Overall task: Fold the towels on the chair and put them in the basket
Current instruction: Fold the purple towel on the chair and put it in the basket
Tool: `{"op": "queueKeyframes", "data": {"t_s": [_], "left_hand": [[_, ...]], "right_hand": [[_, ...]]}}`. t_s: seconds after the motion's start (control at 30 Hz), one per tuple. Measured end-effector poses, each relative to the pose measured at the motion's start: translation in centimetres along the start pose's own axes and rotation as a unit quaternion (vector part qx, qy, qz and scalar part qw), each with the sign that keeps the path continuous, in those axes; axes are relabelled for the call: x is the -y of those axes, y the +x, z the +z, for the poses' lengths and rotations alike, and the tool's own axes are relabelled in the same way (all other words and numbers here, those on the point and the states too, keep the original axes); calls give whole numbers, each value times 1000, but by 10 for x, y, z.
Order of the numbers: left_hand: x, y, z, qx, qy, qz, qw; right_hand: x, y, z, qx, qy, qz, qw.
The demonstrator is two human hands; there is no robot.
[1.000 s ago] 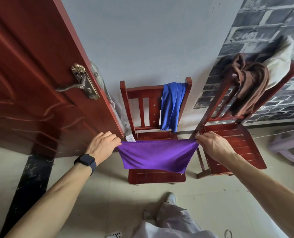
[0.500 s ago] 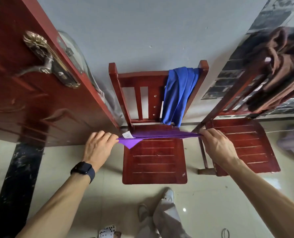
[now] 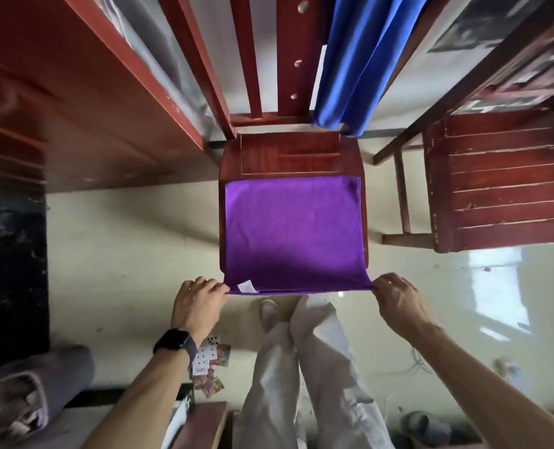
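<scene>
purple towel spread flat on chair seat, beyond fingertips | left hand pinching near-left corner | right hand pinching near-right corner | blue towel draped over chair back, well beyond fingers

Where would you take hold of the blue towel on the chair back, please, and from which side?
Grip the blue towel by its hanging lower part, coming from the front over the chair seat. It hangs loose off the backrest in long folds, its bottom edge free above the seat, so it should lift off upward.
</scene>
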State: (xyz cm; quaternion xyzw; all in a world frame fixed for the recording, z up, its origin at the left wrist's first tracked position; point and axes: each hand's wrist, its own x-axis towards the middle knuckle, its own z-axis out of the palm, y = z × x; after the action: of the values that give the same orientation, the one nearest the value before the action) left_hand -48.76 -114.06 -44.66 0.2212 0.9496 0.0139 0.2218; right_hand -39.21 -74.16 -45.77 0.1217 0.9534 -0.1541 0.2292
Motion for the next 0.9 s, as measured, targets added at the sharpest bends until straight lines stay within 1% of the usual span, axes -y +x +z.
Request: {"op": "queueKeyframes", "data": {"t_s": [0.1,0.17,0.2,0.23,0.3,0.33,0.37,0.43,0.53,0.6,0.63,0.73,0.9], "left_hand": [[1,6,-2,11,-94,-60,994],[3,19,-12,16,-198,-126,972],[6,28,-17,24,-269,-169,948],[9,38,-23,37,-349,-214,912],[17,62,-36,34,-498,-273,822],[21,77,-40,18,-545,-286,788],[24,91,-43,6,-571,-289,769],[27,119,-44,-16,-602,-280,748],[29,160,-35,-64,-635,-288,714],[31,184,-24,-90,-626,-306,712],[32,195,-17,-102,-611,-312,720],[39,218,4,-119,-549,-326,761],[39,241,18,-165,-486,-344,786]], "right_hand": [[1,6,5,-7,60,18,998],[6,20,-4,-7,121,52,991],[9,29,-13,0,161,83,983],[12,39,-23,10,206,120,971],[18,61,-44,18,293,173,940],[21,75,-53,9,328,186,926],[24,89,-59,-5,357,194,914],[28,118,-63,-28,393,199,898],[30,161,-54,-49,402,196,893],[38,187,-46,-66,385,193,900],[42,199,-42,-77,376,195,903],[39,225,-26,-92,348,216,908],[38,242,-13,-100,307,226,919]]}}
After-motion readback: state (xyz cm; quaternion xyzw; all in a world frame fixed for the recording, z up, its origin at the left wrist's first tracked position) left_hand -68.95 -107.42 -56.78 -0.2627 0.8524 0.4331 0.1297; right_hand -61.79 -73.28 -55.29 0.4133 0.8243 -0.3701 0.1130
